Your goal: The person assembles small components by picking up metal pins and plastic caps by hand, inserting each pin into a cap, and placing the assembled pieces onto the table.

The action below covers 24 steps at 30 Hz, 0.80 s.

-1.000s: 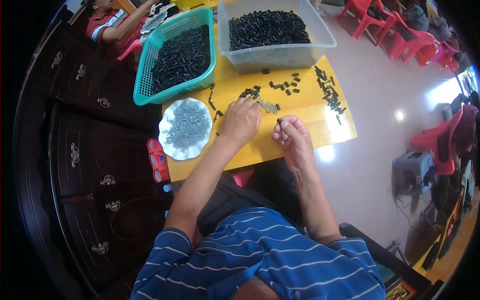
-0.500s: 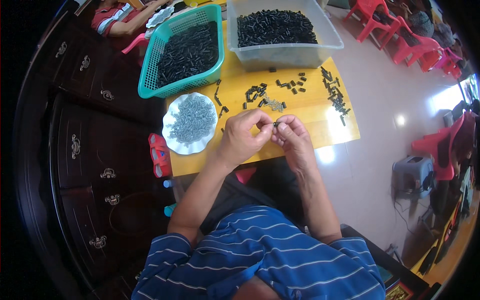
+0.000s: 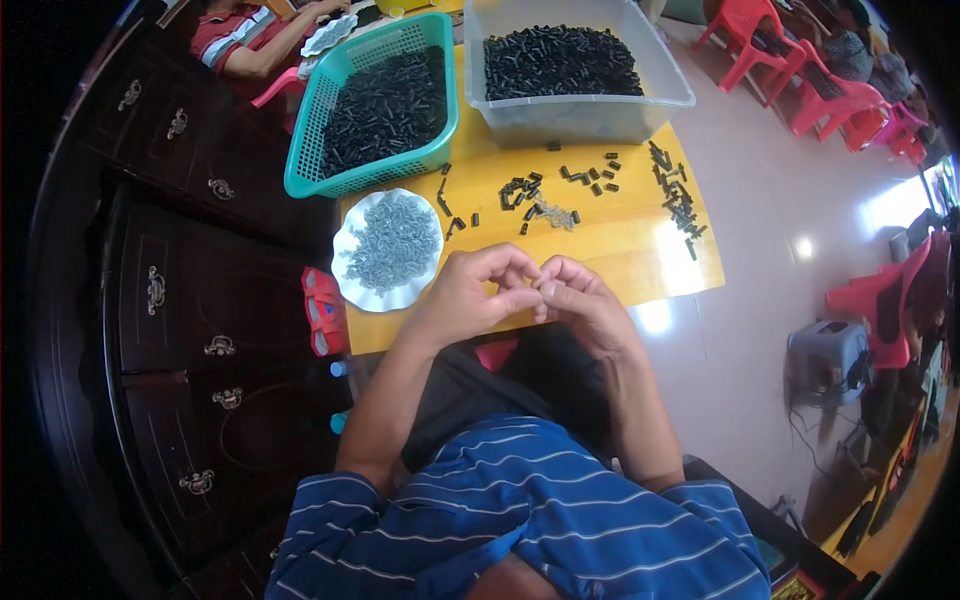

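My left hand (image 3: 478, 295) and my right hand (image 3: 592, 308) meet fingertip to fingertip above the table's near edge. Both are closed in a pinch. The right fingers are closed round a small black tube that showed between them a moment earlier and is now hidden. What the left fingertips pinch is too small to make out. Beyond the hands lie a little heap of clear small pieces (image 3: 555, 215) and a cluster of black tubes (image 3: 518, 190). To the left stands a white scalloped plate (image 3: 345, 275) heaped with small clear pieces.
A green plastic basket (image 3: 300, 150) and a translucent bin (image 3: 590, 120), both full of black tubes, stand at the back of the yellow table (image 3: 620, 250). More tubes (image 3: 678, 200) lie along its right side. Dark drawers (image 3: 230, 300) flank the left. Another person (image 3: 245, 45) sits at far left.
My hands have come slightly down toward my body, and their fingertips have closed in. The black tube that showed between them has gone out of sight. The whole view has shifted a little.
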Available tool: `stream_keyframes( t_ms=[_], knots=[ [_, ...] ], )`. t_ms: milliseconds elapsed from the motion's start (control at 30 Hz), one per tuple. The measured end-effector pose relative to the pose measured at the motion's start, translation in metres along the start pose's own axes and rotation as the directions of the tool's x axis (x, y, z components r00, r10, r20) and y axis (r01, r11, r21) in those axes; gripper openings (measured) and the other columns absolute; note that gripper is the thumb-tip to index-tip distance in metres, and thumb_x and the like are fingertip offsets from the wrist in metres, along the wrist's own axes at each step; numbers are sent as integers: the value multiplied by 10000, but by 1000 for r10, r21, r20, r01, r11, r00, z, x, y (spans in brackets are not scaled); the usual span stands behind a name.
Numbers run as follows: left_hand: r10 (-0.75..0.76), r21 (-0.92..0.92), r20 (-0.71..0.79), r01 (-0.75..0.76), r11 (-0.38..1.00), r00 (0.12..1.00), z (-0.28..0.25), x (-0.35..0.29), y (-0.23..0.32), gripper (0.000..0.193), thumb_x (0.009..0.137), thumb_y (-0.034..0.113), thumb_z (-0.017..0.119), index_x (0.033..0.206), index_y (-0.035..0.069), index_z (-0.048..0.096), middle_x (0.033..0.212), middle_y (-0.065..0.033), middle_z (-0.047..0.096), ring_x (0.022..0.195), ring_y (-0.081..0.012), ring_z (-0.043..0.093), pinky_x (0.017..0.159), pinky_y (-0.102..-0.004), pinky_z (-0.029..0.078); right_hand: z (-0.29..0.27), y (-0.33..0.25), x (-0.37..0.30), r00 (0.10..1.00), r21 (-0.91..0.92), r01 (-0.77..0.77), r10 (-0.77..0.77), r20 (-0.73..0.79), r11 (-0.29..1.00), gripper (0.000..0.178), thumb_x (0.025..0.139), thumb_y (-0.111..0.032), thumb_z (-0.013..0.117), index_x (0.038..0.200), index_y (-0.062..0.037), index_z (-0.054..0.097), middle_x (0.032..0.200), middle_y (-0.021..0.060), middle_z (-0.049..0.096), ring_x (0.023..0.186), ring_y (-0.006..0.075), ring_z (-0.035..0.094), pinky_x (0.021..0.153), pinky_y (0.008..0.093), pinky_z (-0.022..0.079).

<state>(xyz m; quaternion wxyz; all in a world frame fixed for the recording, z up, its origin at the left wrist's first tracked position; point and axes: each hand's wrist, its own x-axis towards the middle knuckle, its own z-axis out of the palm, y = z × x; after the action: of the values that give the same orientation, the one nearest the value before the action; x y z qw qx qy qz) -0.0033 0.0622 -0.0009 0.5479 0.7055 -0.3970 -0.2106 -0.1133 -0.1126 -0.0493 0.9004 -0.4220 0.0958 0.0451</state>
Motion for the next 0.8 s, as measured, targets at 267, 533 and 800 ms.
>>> stream_keyframes(
  t_ms=[267,533,800],
  knots=[
    [-49,506,-319,214,835,947,-26,0,-44,211,844,73,755,1042,35,691,919,-105,720,805,-264,693,747,-350,539,-14,3,4,997,397,9,-38,65,918,133,979,-193,681,1056,-96,632,852,11,652,791,135,647,787,288,543],
    [287,794,-208,-10,607,935,-27,20,-49,256,795,93,767,1038,43,706,991,-128,724,952,-354,665,843,-456,518,-21,2,6,998,479,52,-58,-2,876,137,980,-189,674,1077,-106,624,875,6,655,796,143,652,807,305,550],
    [166,756,-208,51,653,964,17,46,-61,219,820,170,768,994,47,714,962,-130,717,915,-346,678,808,-468,541,-24,0,7,998,531,55,-66,1,846,123,976,-173,667,1076,-110,631,865,10,659,797,161,659,807,320,556]
  ],
)
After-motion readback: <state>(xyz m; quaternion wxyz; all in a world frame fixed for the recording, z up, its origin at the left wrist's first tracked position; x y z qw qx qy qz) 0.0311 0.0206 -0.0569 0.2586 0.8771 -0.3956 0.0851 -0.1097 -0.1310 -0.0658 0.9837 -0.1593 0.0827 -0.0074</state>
